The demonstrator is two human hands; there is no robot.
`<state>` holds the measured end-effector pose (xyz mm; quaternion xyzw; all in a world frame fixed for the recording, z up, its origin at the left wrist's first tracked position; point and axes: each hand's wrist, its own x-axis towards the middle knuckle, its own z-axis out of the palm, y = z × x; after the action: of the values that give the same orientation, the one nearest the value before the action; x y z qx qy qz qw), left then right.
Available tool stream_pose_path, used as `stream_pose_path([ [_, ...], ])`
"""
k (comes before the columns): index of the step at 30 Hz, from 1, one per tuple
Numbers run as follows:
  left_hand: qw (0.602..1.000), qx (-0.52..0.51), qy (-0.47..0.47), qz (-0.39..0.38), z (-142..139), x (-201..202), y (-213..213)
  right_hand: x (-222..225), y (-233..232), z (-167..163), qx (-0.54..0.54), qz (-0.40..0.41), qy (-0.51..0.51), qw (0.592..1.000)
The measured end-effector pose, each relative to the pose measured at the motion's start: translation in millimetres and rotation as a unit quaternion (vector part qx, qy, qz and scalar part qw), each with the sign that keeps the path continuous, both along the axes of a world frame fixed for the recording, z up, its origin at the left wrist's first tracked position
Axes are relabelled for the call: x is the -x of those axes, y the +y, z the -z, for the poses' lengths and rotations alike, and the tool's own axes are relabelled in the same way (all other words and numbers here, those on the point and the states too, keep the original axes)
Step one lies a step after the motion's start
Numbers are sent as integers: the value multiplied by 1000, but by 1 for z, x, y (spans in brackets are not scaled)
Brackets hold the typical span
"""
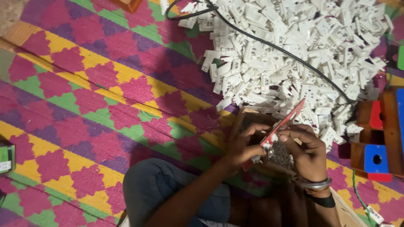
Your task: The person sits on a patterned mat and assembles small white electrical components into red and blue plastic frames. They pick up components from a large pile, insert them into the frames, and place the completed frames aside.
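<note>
Left hand: the left hand (243, 148) comes in from the lower left, fingers curled shut around the lower end of the red strip (283, 124), thumb on top.
Right hand: the right hand (306, 150) sits just across from it, fingertips pinched closed on the same strip a little higher up; a metal bangle (313, 183) and a dark band ride its wrist.
Red strip: held between both hands over the person's lap, above the wooden box (246, 119).
Long axis: the strip runs on a slant, low end down by the left palm, free end up and to the right, pointing toward the white pile.
Nearer hand: the right hand is closer to the free end; the left holds the base.
Grey heap: a mound of small metal bits (280, 154) lies right under the strip, between the two hands, apparently inside the box.
White pile: a great heap of white plastic parts (294, 54) spreads just beyond the strip's tip, with a black cable (269, 45) draped across it.
Wooden jig: a wooden jig (378, 134) with red and blue blocks stands off to the right, apart from both hands.
Floor: all of it rests on a woven mat (92, 92) in pink, yellow and green.
</note>
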<state>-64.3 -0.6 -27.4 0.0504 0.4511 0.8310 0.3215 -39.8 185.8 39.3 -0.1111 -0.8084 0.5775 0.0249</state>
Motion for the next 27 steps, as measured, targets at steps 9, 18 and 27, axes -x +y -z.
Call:
stream_pose_path([
  [9, 1000, -13, -24, 6, -14, -3, -6, -1, 4, 5, -25, -31, -1, 999],
  [18, 1000, -12, 2, 8, -16, -7, -9, -7, 6, 1, -114, -57, 4, 992],
  [27, 999, 21, 23, 18, -16, -9, -15, -8, 5, 5, -89, -48, 0, 995],
])
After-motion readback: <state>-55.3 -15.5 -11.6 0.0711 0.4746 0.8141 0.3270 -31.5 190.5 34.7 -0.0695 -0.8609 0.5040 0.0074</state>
